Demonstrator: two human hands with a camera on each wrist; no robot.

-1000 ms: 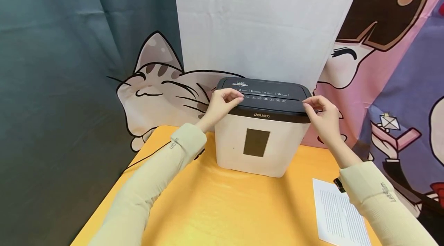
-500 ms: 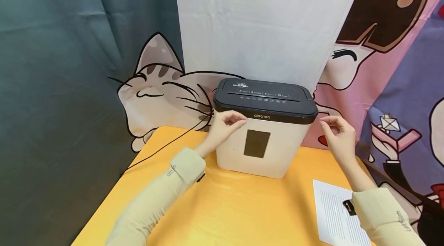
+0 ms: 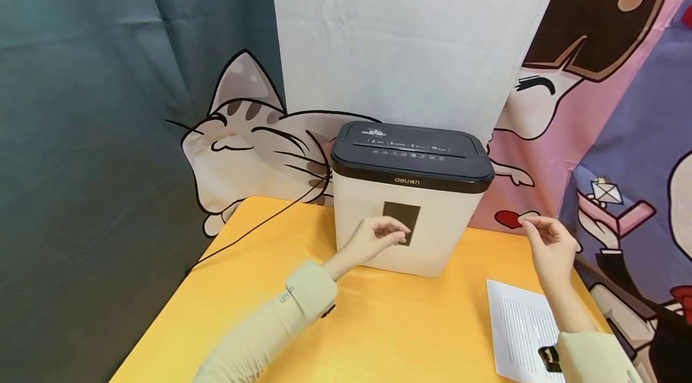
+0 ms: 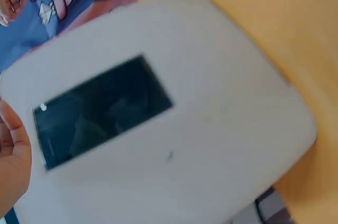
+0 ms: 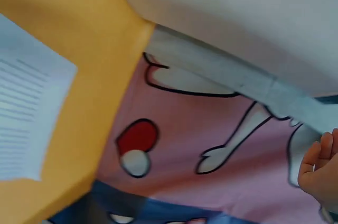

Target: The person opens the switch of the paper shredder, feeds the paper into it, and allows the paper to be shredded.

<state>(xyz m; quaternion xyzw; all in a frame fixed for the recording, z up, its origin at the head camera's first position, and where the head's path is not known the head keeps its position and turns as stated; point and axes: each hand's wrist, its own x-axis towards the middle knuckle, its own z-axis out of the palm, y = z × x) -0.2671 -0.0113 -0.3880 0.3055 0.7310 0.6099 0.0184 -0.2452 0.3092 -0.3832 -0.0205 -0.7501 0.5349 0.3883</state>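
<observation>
A white paper shredder [image 3: 443,215] with a black top stands upright on the yellow table; its feed slot [image 3: 411,151] shows no paper. My left hand [image 3: 375,238] hovers before its dark window, fingers loosely bent and holding nothing. The left wrist view has part of that hand [image 4: 13,166] at the left edge, beside the window [image 4: 103,110]. Off to the shredder's right, my right hand [image 3: 552,251] is raised in the air with loosely curled fingers and nothing in them. Below it lies a printed sheet of paper [image 3: 513,317], partly covered by the right wrist strap.
A black cord [image 3: 254,228] runs from behind the shredder over the table's left edge. Printed cloth with a cartoon cat [image 3: 238,161] hangs behind the table. On the right the table edge drops off beside a pink and purple backdrop [image 3: 594,125].
Both hands have left the shredder's top, where they were by the slot. The left came down in front of the window; the right moved right and down. Shredder and sheet stayed put.
</observation>
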